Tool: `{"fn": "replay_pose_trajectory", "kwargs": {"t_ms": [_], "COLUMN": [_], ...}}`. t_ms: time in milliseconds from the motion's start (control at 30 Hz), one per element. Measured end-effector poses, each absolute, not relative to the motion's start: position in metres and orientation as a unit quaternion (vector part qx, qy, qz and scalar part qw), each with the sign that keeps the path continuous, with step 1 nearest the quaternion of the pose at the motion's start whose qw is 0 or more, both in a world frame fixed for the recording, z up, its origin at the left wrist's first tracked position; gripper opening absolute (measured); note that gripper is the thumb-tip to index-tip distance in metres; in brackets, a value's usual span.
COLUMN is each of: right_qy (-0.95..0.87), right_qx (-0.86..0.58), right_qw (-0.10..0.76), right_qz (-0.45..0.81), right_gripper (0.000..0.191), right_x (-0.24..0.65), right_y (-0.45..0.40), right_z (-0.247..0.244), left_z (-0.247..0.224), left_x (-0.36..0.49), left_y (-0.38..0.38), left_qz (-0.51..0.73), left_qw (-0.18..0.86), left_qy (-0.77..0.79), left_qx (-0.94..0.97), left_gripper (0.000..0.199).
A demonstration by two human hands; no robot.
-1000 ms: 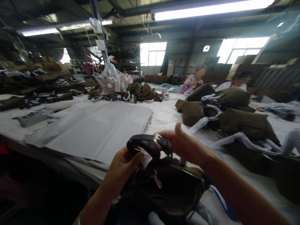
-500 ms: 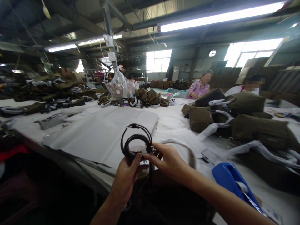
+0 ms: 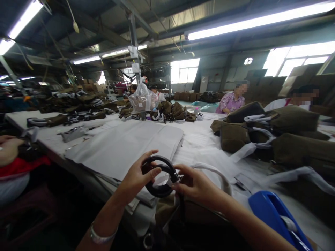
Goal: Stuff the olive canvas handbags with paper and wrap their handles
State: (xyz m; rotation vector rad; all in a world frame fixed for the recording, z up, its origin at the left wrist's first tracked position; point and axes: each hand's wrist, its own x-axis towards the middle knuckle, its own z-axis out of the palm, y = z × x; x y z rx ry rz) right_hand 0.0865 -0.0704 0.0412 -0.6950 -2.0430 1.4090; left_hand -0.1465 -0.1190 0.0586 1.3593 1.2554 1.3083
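A black strap (image 3: pixel 159 192), coiled into a ring, is held up between my two hands over the table edge. My left hand (image 3: pixel 138 172) has its thumb and fingers around the ring's left side. At the ring's right side, my right hand (image 3: pixel 190 181) pinches the strap by a small metal buckle (image 3: pixel 176 178). Below my hands lies an olive-brown bag (image 3: pixel 163 209), mostly in shadow, with a pale wrapped handle (image 3: pixel 218 174) arching behind my right hand.
White sheets (image 3: pixel 125 143) lie stacked on the table. A blue tape dispenser (image 3: pixel 272 212) sits at the right, before piled olive bags (image 3: pixel 295 150). Another person's arm (image 3: pixel 9 150) shows at the far left. Two people are behind the bags.
The strap's loops have drawn together into a tighter ring. My left hand has opened up around its left side, while my right hand stays at the buckle. The view has swung left.
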Motion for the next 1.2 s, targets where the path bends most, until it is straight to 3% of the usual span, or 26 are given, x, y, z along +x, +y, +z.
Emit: {"fn": "replay_pose_trajectory", "kwargs": {"t_ms": [67, 167, 300, 500, 633, 833, 1000, 1200], "right_qy": [-0.717, -0.661, -0.651, -0.682, -0.649, -0.635, -0.687, -0.666], "right_qx": [-0.256, -0.253, -0.254, -0.249, -0.237, -0.251, -0.279, -0.283], "right_qw": [0.311, 0.321, 0.314, 0.293, 0.283, 0.338, 0.34, 0.317], "right_qz": [0.569, 0.629, 0.643, 0.621, 0.665, 0.647, 0.579, 0.613], "right_gripper": [0.063, 0.073, 0.062, 0.019, 0.029, 0.043, 0.026, 0.026], "right_x": [0.087, 0.085, 0.082, 0.083, 0.083, 0.083, 0.075, 0.08], "right_y": [-0.072, -0.074, -0.077, -0.078, -0.079, -0.084, -0.089, -0.084], "right_z": [0.034, 0.026, 0.024, 0.021, 0.01, 0.016, 0.019, 0.014], "left_z": [0.053, 0.045, 0.038, 0.031, 0.027, 0.02, 0.016, 0.015], "left_x": [-0.143, -0.135, -0.118, -0.098, -0.09, -0.079, -0.066, -0.078], "left_y": [-0.118, -0.114, -0.105, -0.095, -0.092, -0.095, -0.099, -0.108], "left_qz": [0.571, 0.68, 0.772, 0.83, 0.84, 0.824, 0.807, 0.749], "left_qw": [0.408, 0.394, 0.402, 0.395, 0.386, 0.42, 0.437, 0.5], "left_qy": [0.498, 0.46, 0.396, 0.355, 0.355, 0.355, 0.375, 0.385], "left_qx": [0.509, 0.414, 0.293, 0.172, 0.14, 0.137, 0.129, 0.205], "left_gripper": [0.059, 0.051, 0.05, 0.05, 0.04, 0.03, 0.033, 0.045]}}
